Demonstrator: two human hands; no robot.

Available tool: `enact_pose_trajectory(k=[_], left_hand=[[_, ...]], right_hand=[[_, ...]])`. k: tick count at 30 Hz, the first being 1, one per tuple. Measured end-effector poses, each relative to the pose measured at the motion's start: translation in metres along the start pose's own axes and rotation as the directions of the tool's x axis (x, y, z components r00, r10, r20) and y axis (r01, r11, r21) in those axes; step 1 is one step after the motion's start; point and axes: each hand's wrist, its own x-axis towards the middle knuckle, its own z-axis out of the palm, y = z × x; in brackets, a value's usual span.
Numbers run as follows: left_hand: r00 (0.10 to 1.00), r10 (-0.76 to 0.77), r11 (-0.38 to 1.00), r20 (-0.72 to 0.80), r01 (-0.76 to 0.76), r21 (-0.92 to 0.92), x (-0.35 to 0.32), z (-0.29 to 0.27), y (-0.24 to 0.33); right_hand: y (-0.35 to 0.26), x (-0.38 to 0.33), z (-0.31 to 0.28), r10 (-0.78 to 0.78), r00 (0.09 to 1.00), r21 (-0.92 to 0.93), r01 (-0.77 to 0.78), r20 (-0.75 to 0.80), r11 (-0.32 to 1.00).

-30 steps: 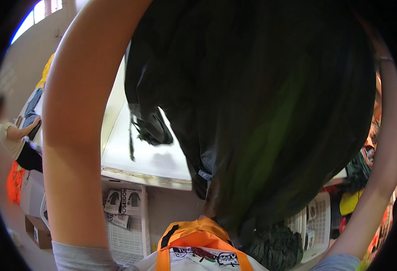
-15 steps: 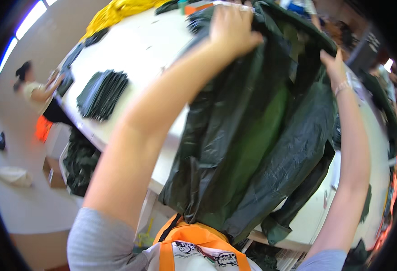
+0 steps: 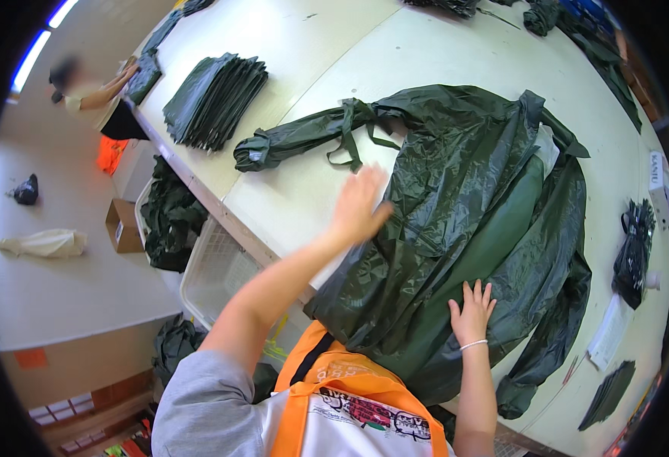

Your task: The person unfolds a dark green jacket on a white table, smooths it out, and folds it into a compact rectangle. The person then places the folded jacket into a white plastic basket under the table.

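A dark green raincoat (image 3: 456,206) lies spread on the white table (image 3: 334,72), its near hem hanging over the front edge by my orange apron. One sleeve (image 3: 296,141) reaches out to the left, with a loose strap beside it; the other sleeve runs down the right side. My right hand (image 3: 472,312) rests flat on the lower part of the coat, fingers spread. Slightly blurred, my left hand (image 3: 361,206) is at the coat's left edge with fingers extended and nothing in it. I cannot tell whether it touches the fabric.
A stack of folded dark green garments (image 3: 215,100) lies at the left. A co-worker (image 3: 94,99) handles dark cloth at the far left edge. Below stands a white basket (image 3: 216,266). On the right are a black bundle (image 3: 633,251) and a dark folded piece (image 3: 607,396).
Both hands have let go of the coat's raised far part and come back toward me. The coat, held up before, now lies on the table with its left sleeve out.
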Motion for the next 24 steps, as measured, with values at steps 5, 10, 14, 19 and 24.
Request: enact_pose_trajectory(k=[5, 10, 14, 19, 24], left_hand=[[0.951, -0.307, 0.846, -0.042, 0.293, 0.446, 0.131, -0.02, -0.128], [0.995, -0.094, 0.934, -0.037, 0.101, 0.343, 0.111, -0.003, -0.154], [0.959, 0.18, 0.952, -0.22, -0.114, 0.284, 0.047, -0.015, -0.112], [0.945, 0.284, 0.958, -0.16, -0.273, 0.087, 0.002, -0.011, -0.073], [0.952, -0.274, 0.777, 0.138, 0.303, -0.551, -0.004, 0.003, -0.067]], right_hand=[[0.01, 0.002, 0.002, 0.1, 0.991, 0.134, -0.088, -0.087, 0.987], [-0.039, 0.03, -0.011, 0.191, 0.94, 0.188, -0.141, -0.282, 0.972], [-0.183, 0.101, -0.057, -0.073, 0.86, 0.452, 0.336, -0.505, 0.827], [-0.228, 0.192, -0.041, -0.109, 0.864, 0.418, 0.344, -0.491, 0.841], [-0.221, 0.2, -0.009, -0.081, 0.955, 0.344, 0.181, -0.285, 0.921]])
